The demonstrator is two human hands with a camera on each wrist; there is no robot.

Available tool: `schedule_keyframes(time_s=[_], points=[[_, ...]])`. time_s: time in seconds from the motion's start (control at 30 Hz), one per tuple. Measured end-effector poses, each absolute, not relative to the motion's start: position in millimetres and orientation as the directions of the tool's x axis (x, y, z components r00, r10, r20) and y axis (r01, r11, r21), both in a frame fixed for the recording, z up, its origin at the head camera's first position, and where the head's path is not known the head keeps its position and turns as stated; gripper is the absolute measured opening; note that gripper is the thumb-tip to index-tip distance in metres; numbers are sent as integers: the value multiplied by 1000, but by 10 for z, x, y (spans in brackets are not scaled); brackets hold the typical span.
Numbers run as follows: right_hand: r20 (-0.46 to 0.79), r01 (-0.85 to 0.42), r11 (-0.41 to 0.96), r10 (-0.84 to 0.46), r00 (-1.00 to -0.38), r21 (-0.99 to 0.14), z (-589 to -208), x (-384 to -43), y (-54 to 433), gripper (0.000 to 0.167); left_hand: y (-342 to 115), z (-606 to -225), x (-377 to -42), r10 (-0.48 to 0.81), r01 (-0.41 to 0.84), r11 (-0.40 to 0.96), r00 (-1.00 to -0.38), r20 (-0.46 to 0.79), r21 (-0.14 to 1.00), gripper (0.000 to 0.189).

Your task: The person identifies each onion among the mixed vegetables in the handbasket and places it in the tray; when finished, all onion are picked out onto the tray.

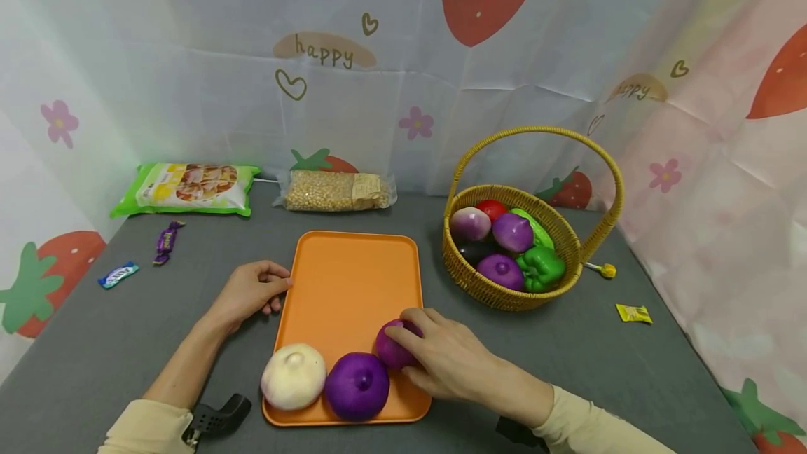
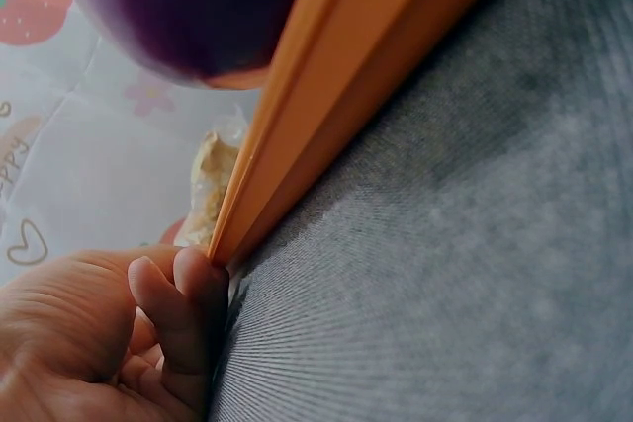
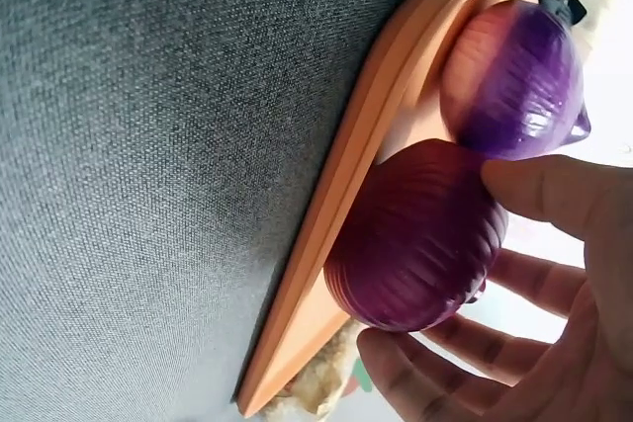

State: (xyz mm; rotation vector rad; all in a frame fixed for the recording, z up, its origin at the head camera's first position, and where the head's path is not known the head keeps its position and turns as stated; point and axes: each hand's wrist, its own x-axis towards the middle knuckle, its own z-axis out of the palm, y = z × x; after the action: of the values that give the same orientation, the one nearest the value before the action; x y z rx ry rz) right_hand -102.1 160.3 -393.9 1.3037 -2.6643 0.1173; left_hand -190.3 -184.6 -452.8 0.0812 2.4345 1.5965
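Observation:
With thumb and fingers my left hand [image 1: 252,289] pinches the left rim of an orange tray [image 1: 356,268]. The left wrist view shows these fingertips at the tray rim [image 2: 282,155]. My right hand [image 1: 450,357] holds a reddish-purple onion [image 1: 392,350] at the tray's right side, thumb on one side and fingers curled round the other. In the right wrist view the onion [image 3: 420,239] rests low over the tray, beside a darker purple onion [image 3: 514,81]. That purple onion [image 1: 357,387] and a whitish onion-shaped vegetable [image 1: 293,377] sit along the tray's near end.
A wicker basket [image 1: 450,258] with a tall handle stands at the right, holding purple onions, a green pepper [image 1: 541,268] and other vegetables. Two bags, one green [image 1: 189,189] and one of beige grains [image 1: 328,191], lie at the back. Wrapped candies [image 1: 167,242] lie at both sides.

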Motion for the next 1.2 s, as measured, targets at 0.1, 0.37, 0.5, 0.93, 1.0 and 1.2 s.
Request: schedule_keyframes(time_s=[0.1, 0.37, 0.5, 0.93, 1.0, 1.2], points=[[190, -790, 613, -777, -600, 14, -3940, -1018, 1605, 49, -1850, -4543, -1905, 166, -81, 410, -973, -162, 908, 32], [196, -790, 613, -778, -596, 32, -3953, -1016, 1610, 50, -1846, -4545, -1905, 170, -78, 404, -973, -159, 911, 33], [199, -791, 611, -779, -594, 30, -3952, -1016, 1609, 51, -1846, -4540, -1902, 170, -74, 402, -973, -154, 913, 35], [196, -753, 658, -740, -644, 12, -3848, -1036, 1624, 51, -1840, -4526, -1897, 170, -81, 399, -972, -160, 913, 36], [236, -735, 678, -717, -656, 14, -3785, -1090, 1660, 50, -1838, -4522, -1896, 169, -83, 400, -972, -162, 913, 35], [374, -631, 775, -575, -727, -37, -3501, -1438, 1934, 47, -1830, -4513, -1894, 169, -78, 402, -973, -158, 912, 34]])
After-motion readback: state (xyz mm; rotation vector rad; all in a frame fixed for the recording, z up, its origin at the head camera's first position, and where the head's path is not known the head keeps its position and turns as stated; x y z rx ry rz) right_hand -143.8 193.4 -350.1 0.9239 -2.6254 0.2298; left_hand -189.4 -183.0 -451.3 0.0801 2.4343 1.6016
